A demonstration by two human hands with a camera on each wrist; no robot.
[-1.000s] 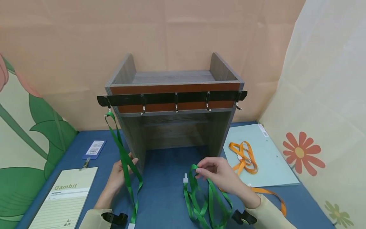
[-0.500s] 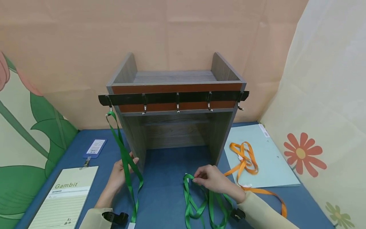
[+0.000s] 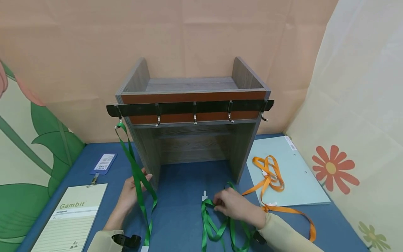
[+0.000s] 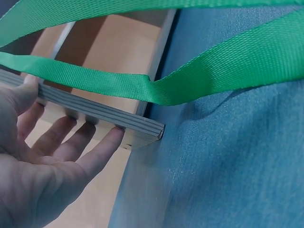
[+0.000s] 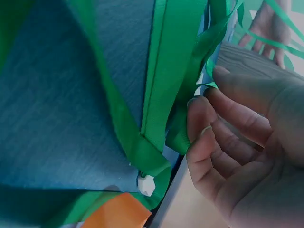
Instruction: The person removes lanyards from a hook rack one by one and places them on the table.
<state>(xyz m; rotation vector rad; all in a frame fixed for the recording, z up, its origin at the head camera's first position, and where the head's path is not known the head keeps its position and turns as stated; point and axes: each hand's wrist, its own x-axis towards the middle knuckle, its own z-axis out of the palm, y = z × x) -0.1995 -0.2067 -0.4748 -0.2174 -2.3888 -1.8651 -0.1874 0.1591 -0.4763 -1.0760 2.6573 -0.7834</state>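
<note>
My left hand [image 3: 130, 192] holds the left side panel [image 4: 104, 111] of a grey wooden shelf, thumb at its front edge and fingertips against the outer face. A green lanyard [image 3: 136, 171] hangs from the leftmost hook, in front of that hand. Low over the table, my right hand [image 3: 237, 204] pinches a second green lanyard [image 5: 166, 71] between thumb and fingers. Its loops spread loosely below the hand, and a white clip [image 3: 204, 196] shows at its left. The fingers partly hide where the strap is held.
A black hook rail [image 3: 176, 109] with several silver hooks runs across the shelf front. An orange lanyard [image 3: 269, 175] lies partly on a pale blue folder [image 3: 302, 182] at right. A notepad [image 3: 72, 213] and a blue badge card [image 3: 104, 163] lie on the left.
My right hand has lowered toward the table with the green lanyard, whose loops now lie lower. My left hand stays at the side panel.
</note>
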